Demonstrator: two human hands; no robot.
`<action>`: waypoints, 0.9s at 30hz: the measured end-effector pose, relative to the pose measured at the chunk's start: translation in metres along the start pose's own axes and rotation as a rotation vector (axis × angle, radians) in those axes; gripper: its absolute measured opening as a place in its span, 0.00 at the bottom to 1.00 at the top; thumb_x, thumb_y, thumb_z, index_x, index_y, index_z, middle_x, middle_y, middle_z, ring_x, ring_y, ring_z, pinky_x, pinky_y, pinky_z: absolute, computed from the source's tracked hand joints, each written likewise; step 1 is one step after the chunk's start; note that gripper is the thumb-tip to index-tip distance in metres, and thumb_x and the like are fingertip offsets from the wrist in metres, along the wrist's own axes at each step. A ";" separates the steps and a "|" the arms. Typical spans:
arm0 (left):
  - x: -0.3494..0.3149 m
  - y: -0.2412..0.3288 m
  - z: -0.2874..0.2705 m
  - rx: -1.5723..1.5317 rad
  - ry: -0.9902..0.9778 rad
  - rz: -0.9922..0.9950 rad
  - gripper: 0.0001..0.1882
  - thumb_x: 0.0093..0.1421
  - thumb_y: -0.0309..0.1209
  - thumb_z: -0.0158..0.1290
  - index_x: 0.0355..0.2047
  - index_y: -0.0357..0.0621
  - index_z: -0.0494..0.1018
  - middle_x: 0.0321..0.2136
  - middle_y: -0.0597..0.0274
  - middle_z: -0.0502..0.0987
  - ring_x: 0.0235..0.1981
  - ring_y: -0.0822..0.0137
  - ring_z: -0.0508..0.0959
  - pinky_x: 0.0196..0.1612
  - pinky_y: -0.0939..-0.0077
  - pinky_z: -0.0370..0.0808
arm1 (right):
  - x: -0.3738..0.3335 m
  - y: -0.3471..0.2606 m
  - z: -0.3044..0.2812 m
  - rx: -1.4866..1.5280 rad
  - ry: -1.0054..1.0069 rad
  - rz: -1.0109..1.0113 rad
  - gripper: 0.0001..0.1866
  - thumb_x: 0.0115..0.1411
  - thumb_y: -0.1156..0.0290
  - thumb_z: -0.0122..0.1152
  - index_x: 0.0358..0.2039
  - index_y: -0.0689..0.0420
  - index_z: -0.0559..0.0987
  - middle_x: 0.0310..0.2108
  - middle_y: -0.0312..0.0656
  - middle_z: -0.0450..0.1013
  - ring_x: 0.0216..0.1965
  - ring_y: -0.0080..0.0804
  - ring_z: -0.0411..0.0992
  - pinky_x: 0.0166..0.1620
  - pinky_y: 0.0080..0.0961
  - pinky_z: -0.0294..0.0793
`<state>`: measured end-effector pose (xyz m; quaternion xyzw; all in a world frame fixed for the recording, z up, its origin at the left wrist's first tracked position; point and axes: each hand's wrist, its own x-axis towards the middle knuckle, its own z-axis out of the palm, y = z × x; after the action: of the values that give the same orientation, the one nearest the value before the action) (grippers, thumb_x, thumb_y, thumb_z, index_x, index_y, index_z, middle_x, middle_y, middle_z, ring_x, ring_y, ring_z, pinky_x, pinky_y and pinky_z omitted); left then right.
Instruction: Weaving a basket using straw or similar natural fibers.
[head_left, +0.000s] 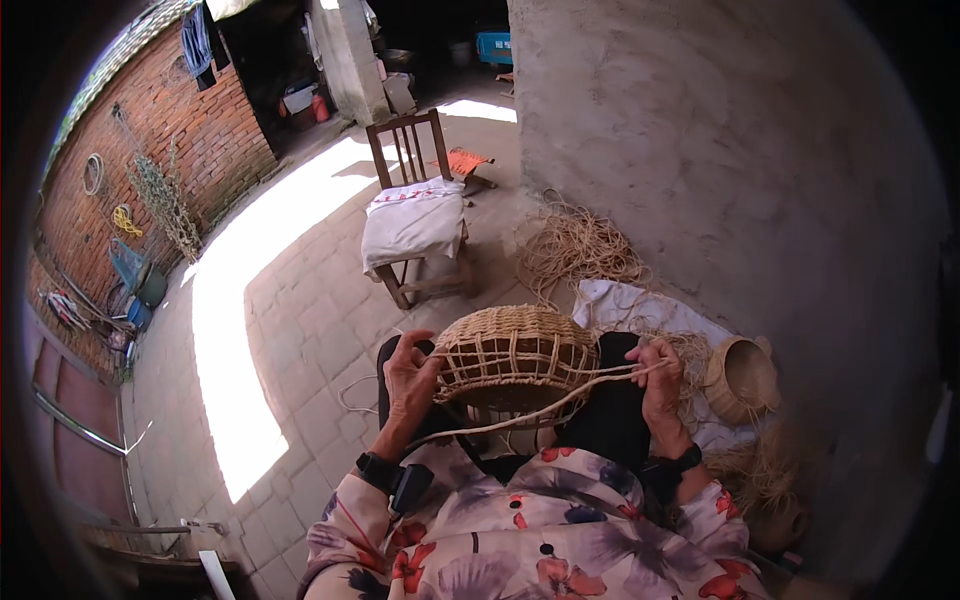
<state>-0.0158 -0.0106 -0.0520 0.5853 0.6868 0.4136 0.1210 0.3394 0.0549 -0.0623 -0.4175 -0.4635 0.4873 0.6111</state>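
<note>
A half-woven straw-coloured basket (pixel 515 330) rests between my knees, its tight weave on the far side and an open lattice of strands on the near side. My left hand (pixel 411 382) is closed at the basket's left edge, fingers bent against the lattice. Beyond the basket's right side, my right hand (pixel 657 378) pinches strands of cord that stretch to the lattice. A thicker length of cord (pixel 520 420) sags across the front of the basket toward my left forearm. What lies under my left fingertips is hidden.
A wooden chair (pixel 405 240) draped with white cloth stands ahead. Loose cord (pixel 580 245) is heaped by the plastered wall (pixel 720 150). At right, a smaller woven basket (pixel 742 378) lies tipped on a white cloth (pixel 645 305). A brick wall (pixel 165 110) runs along the left.
</note>
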 end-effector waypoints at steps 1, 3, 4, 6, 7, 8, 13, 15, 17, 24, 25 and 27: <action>-0.001 -0.005 0.005 -0.272 0.081 -0.114 0.16 0.58 0.26 0.55 0.48 0.43 0.73 0.16 0.76 0.68 0.18 0.80 0.67 0.23 0.80 0.64 | 0.013 0.012 -0.019 0.111 0.062 -0.002 0.13 0.64 0.62 0.59 0.26 0.56 0.73 0.23 0.38 0.74 0.16 0.15 0.61 0.23 0.16 0.64; 0.002 -0.006 0.007 -0.669 0.161 -0.284 0.21 0.61 0.29 0.52 0.55 0.43 0.68 0.19 0.73 0.71 0.20 0.78 0.69 0.26 0.79 0.67 | 0.033 0.027 -0.052 0.220 0.175 0.108 0.13 0.64 0.60 0.59 0.28 0.55 0.73 0.24 0.39 0.74 0.15 0.18 0.61 0.22 0.18 0.65; 0.004 0.000 0.004 -0.664 0.149 -0.283 0.21 0.61 0.29 0.52 0.55 0.43 0.68 0.19 0.73 0.71 0.20 0.78 0.69 0.26 0.79 0.67 | 0.037 0.032 -0.069 0.266 0.231 0.175 0.13 0.63 0.59 0.59 0.28 0.54 0.73 0.24 0.39 0.73 0.15 0.19 0.61 0.22 0.20 0.65; 0.012 0.024 -0.001 -1.038 0.109 -0.283 0.24 0.64 0.33 0.51 0.60 0.42 0.61 0.22 0.72 0.72 0.22 0.77 0.70 0.30 0.79 0.68 | 0.039 0.044 -0.098 0.317 0.275 0.280 0.13 0.63 0.59 0.59 0.28 0.54 0.73 0.24 0.38 0.73 0.16 0.20 0.61 0.22 0.22 0.65; 0.015 0.032 -0.001 -1.110 0.035 -0.362 0.26 0.66 0.34 0.49 0.61 0.42 0.57 0.25 0.70 0.73 0.25 0.77 0.71 0.34 0.78 0.69 | 0.041 0.051 -0.109 0.368 0.303 0.381 0.13 0.63 0.59 0.59 0.28 0.53 0.73 0.24 0.38 0.73 0.17 0.21 0.62 0.22 0.24 0.66; 0.017 0.029 0.000 -1.105 0.027 -0.359 0.26 0.66 0.34 0.49 0.61 0.42 0.57 0.25 0.70 0.73 0.25 0.77 0.71 0.34 0.78 0.69 | 0.042 0.064 -0.123 0.375 0.310 0.381 0.13 0.63 0.59 0.59 0.28 0.53 0.73 0.24 0.38 0.73 0.17 0.21 0.62 0.22 0.24 0.66; 0.034 0.003 -0.033 -0.842 -0.354 -0.182 0.17 0.63 0.36 0.52 0.48 0.40 0.70 0.18 0.70 0.69 0.19 0.74 0.68 0.24 0.76 0.65 | 0.036 0.115 -0.206 0.185 0.295 0.557 0.16 0.63 0.50 0.59 0.31 0.50 0.75 0.22 0.32 0.70 0.19 0.23 0.64 0.23 0.24 0.65; 0.037 -0.011 -0.068 -0.075 -0.279 -0.056 0.14 0.59 0.35 0.56 0.41 0.39 0.74 0.16 0.69 0.68 0.19 0.74 0.68 0.24 0.75 0.66 | 0.032 0.115 -0.230 0.179 0.309 0.558 0.18 0.62 0.48 0.59 0.30 0.50 0.75 0.21 0.31 0.69 0.19 0.22 0.64 0.22 0.23 0.64; 0.032 0.000 -0.086 -0.041 -0.343 -0.108 0.13 0.50 0.30 0.61 0.37 0.41 0.75 0.20 0.65 0.70 0.25 0.68 0.72 0.31 0.70 0.70 | 0.031 0.089 -0.242 -0.030 0.599 0.650 0.19 0.62 0.46 0.59 0.29 0.49 0.73 0.18 0.29 0.66 0.18 0.21 0.63 0.20 0.22 0.62; -0.001 0.066 -0.011 0.299 -0.035 0.479 0.06 0.49 0.34 0.64 0.26 0.50 0.79 0.29 0.66 0.72 0.34 0.61 0.70 0.38 0.65 0.62 | 0.045 0.087 -0.189 -0.365 0.419 0.234 0.19 0.60 0.49 0.62 0.32 0.54 0.73 0.24 0.30 0.66 0.19 0.20 0.63 0.19 0.20 0.61; -0.003 0.070 -0.001 0.338 -0.030 0.501 0.06 0.51 0.35 0.63 0.26 0.50 0.79 0.28 0.64 0.72 0.33 0.61 0.71 0.38 0.64 0.62 | 0.047 0.086 -0.169 -0.371 0.356 0.178 0.18 0.60 0.51 0.62 0.34 0.55 0.74 0.24 0.30 0.67 0.20 0.19 0.64 0.20 0.19 0.62; 0.003 0.065 0.010 0.368 -0.033 0.531 0.06 0.52 0.36 0.62 0.26 0.50 0.79 0.26 0.62 0.73 0.32 0.61 0.72 0.38 0.63 0.63 | 0.047 0.079 -0.126 -0.359 0.246 0.085 0.16 0.62 0.55 0.61 0.37 0.56 0.75 0.25 0.30 0.68 0.21 0.17 0.65 0.21 0.17 0.63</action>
<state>0.0351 -0.0053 -0.0110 0.7626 0.5715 0.2899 -0.0878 0.4504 0.1076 -0.1584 -0.5949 -0.4468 0.3679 0.5577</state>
